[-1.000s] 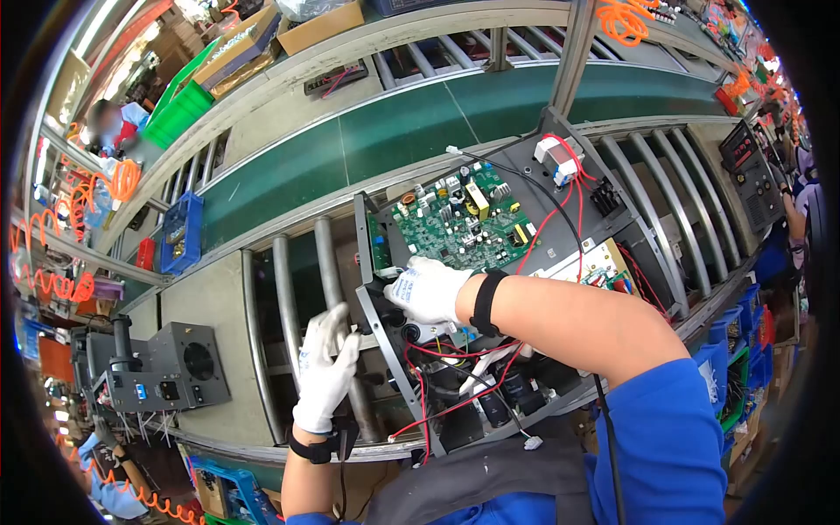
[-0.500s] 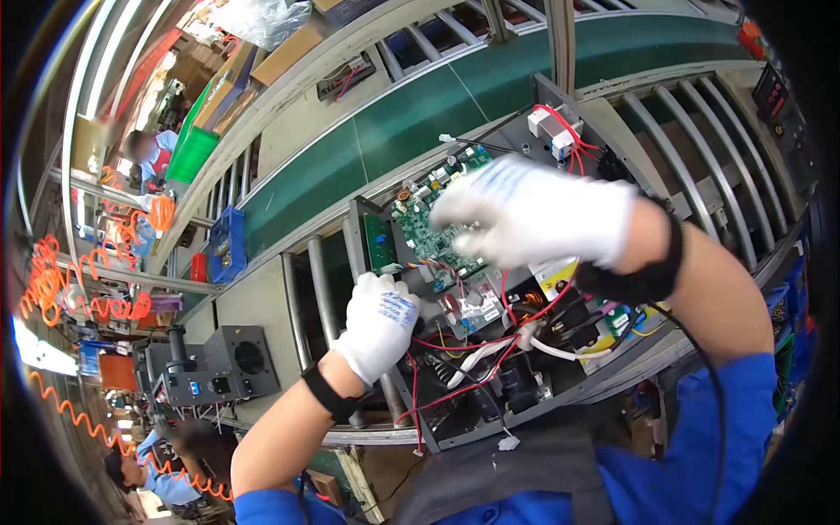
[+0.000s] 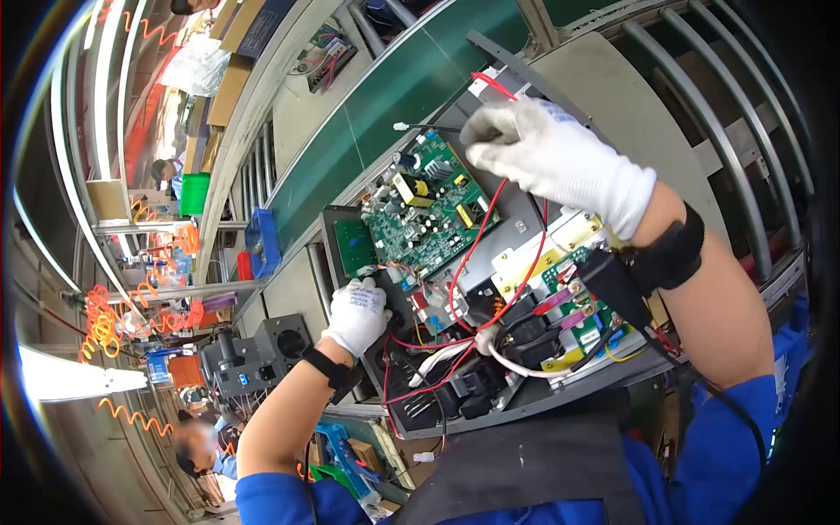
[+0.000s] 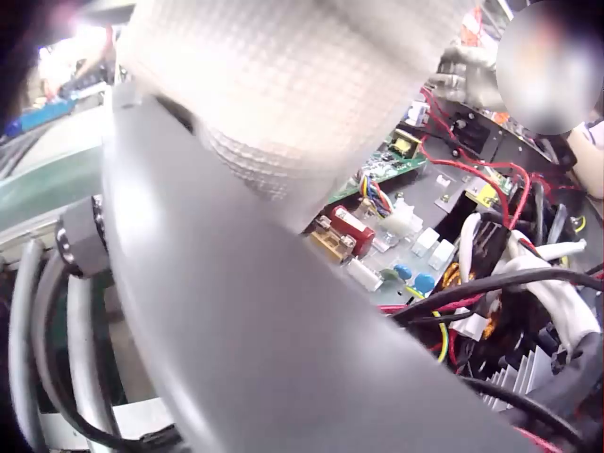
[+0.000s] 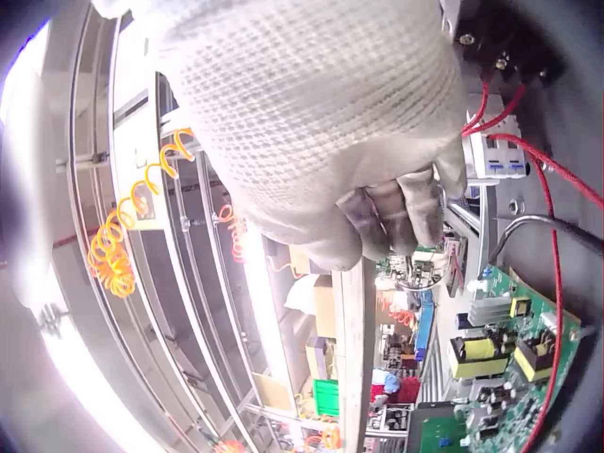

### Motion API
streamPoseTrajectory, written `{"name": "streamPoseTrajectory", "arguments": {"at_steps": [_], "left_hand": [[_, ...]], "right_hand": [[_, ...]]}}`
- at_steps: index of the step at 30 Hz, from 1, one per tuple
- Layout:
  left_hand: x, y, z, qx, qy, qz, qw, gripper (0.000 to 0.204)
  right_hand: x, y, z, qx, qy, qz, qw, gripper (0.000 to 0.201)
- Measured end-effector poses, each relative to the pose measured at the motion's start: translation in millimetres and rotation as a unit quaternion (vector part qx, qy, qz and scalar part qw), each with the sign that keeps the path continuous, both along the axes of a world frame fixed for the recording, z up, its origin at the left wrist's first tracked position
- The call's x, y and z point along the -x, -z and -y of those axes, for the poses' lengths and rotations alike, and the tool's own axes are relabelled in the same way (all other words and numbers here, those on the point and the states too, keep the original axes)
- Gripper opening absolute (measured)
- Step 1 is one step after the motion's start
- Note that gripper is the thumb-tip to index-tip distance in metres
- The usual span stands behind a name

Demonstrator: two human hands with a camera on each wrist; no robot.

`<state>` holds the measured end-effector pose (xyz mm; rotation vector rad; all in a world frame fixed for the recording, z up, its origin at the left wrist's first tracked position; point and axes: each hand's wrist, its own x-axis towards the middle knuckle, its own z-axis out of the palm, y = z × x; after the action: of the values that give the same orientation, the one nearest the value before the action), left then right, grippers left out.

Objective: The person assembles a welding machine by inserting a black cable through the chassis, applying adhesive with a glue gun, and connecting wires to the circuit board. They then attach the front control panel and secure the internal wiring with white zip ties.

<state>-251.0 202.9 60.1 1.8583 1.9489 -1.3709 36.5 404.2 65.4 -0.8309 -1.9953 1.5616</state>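
An open grey chassis (image 3: 525,398) lies in front of me with a green circuit board (image 3: 422,214), red wires (image 3: 477,241) and black parts inside. My gloved left hand (image 3: 354,315) grips the chassis's left end panel (image 4: 236,321), its glove (image 4: 283,85) filling the top of the left wrist view. My gloved right hand (image 3: 490,131) reaches to the far wall, fingers curled. It pinches a black cable (image 3: 429,129) that ends in a white plug. The white breaker (image 5: 493,156) with red leads sits just beside its fingertips (image 5: 406,222).
A green conveyor belt (image 3: 350,114) runs past the far side, with metal rollers (image 3: 709,114) to the right. A grey unit with a fan (image 3: 262,350) stands at the left near a blue bin (image 3: 262,241). Orange coiled hoses (image 3: 105,319) hang left. Another worker (image 3: 197,446) is below left.
My right hand rose from the board's near corner and crossed to the far wall by the breaker. My left hand moved from the roller onto the chassis's end panel. The view tilted.
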Motion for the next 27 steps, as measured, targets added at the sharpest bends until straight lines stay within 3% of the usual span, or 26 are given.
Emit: {"name": "streamPoseTrajectory", "arguments": {"at_steps": [5, 7, 8, 10, 13, 17, 27], "left_hand": [[0.5, 6.3, 1.8, -0.044, -0.007, -0.004, 0.999, 0.032], [1.0, 8.1, 0.7, -0.044, -0.029, -0.017, 0.998, 0.033], [3.5, 7.8, 0.4, -0.028, -0.026, -0.008, 0.999, 0.034], [3.1, 0.9, -8.2, 0.037, -0.039, -0.003, 0.999, 0.040], [2.7, -5.4, -12.4, 0.040, -0.071, 0.044, 0.996, 0.039], [2.7, 2.6, -5.1, 0.007, -0.052, 0.031, 0.998, 0.039], [-6.6, 7.0, -2.0, -0.030, -0.073, -0.031, 0.996, 0.038]], "right_hand": [[7.9, 7.6, 9.7, -0.022, 0.023, -0.030, 0.999, 0.029], [7.3, 9.5, 9.3, 0.085, -0.026, -0.017, 0.996, 0.028], [7.0, 8.7, 11.3, 0.085, -0.028, -0.017, 0.996, 0.028], [6.3, 6.2, 14.2, 0.006, -0.021, -0.007, 1.000, 0.026], [5.2, 5.2, 18.8, 0.030, -0.011, 0.022, 0.999, 0.029], [6.2, 7.2, 19.5, -0.032, -0.001, 0.044, 0.998, 0.029], [8.0, 6.5, 21.1, -0.053, 0.003, 0.125, 0.991, 0.030]]}}
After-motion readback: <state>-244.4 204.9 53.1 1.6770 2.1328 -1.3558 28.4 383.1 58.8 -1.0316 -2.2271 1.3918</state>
